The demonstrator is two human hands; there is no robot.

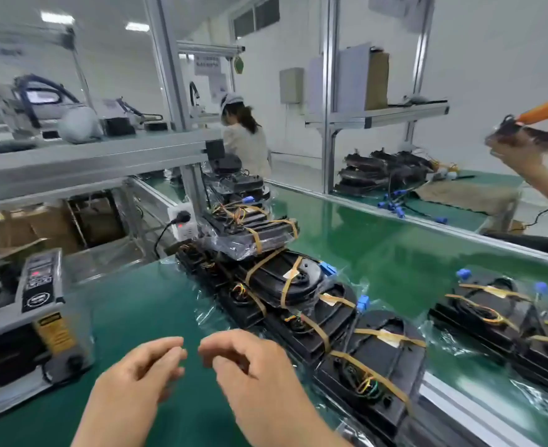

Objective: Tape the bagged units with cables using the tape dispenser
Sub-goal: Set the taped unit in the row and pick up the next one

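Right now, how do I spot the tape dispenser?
Start at the green bench mat. At its left edge sits the tape dispenser, a grey boxy machine. Unlike the black bagged units on the right, it bears a yellow label and a red display.

At left edge of counter [156, 295]: dispenser [30, 317]. Along its right edge: stacked units [282, 285], front to back. Right of those, on the belt [379, 246]: more units [492, 314].

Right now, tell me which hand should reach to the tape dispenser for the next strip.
Left, probably. The left hand hovers empty over the green mat, on the side nearer the tape dispenser, with nothing between them. The right hand sits beside the bagged units, so it would have to cross over.
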